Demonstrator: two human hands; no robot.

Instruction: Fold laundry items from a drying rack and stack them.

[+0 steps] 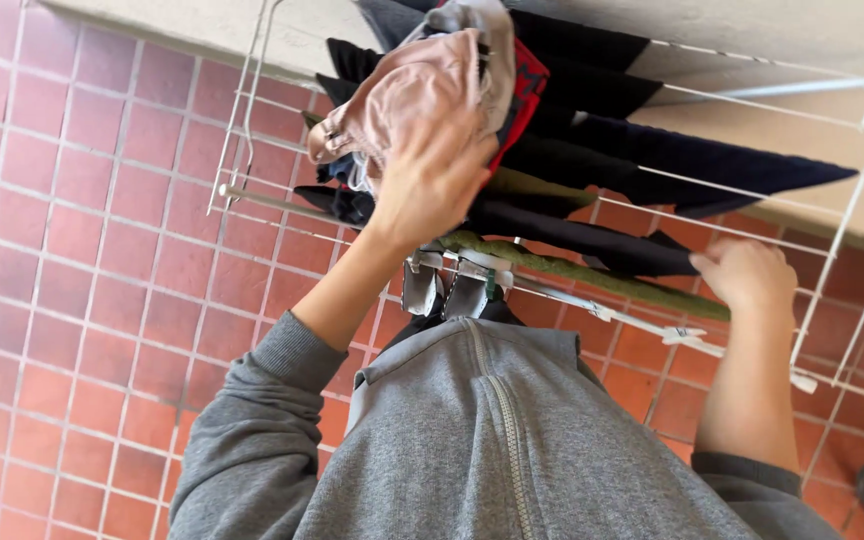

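Clutched in the left hand [432, 180] is a bundle of gathered laundry [422, 90], pale pink cloth outermost with grey and red fabric behind it, the fingers curled tight into the cloth and holding it up over the white wire drying rack [852, 200]. Pinched between thumb and fingers of the right hand [747, 275] is the tip of a dark navy sock [592, 245], which hangs over one of the rack's thin rails beside a long olive-green sock [592, 275]. More dark garments [692, 160] are draped over the rails further back. To lift the sock well, a judgement only, it should go up off the rail, not drag sideways across its neighbours, while the bundle stays high, away from the red tiled floor [82, 250].
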